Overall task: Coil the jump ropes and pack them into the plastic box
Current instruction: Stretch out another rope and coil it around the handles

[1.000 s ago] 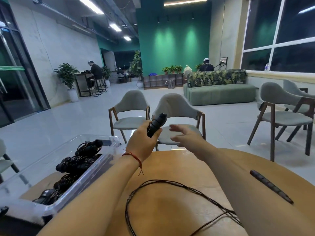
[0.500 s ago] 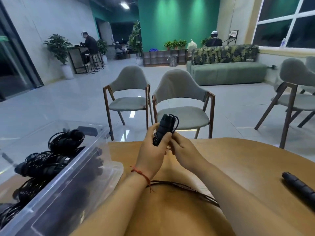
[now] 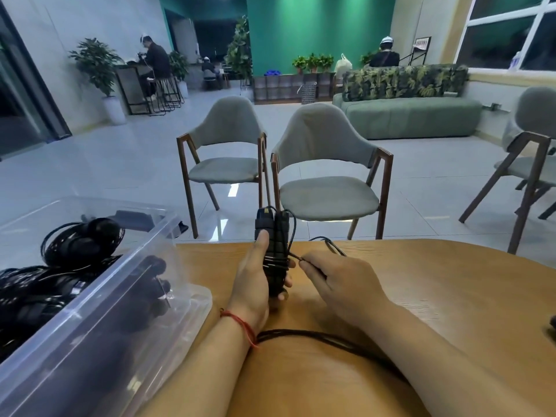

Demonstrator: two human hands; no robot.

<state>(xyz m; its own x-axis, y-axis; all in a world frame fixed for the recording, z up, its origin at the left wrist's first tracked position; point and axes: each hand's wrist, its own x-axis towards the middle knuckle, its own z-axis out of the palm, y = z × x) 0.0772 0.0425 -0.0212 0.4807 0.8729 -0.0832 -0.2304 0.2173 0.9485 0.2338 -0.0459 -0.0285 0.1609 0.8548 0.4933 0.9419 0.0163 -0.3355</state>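
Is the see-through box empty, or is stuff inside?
Not empty. The plastic box holds black coiled jump ropes, seen through its clear wall and above its rim.

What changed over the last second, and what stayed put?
The right hand, open and empty a second ago, moved in and now pinches the thin black cord wound round the black jump-rope handles. The left hand keeps gripping those handles; the clear plastic box of coiled ropes is unmoved.

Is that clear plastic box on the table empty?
No, the plastic box holds several coiled black jump ropes, piled along its length.
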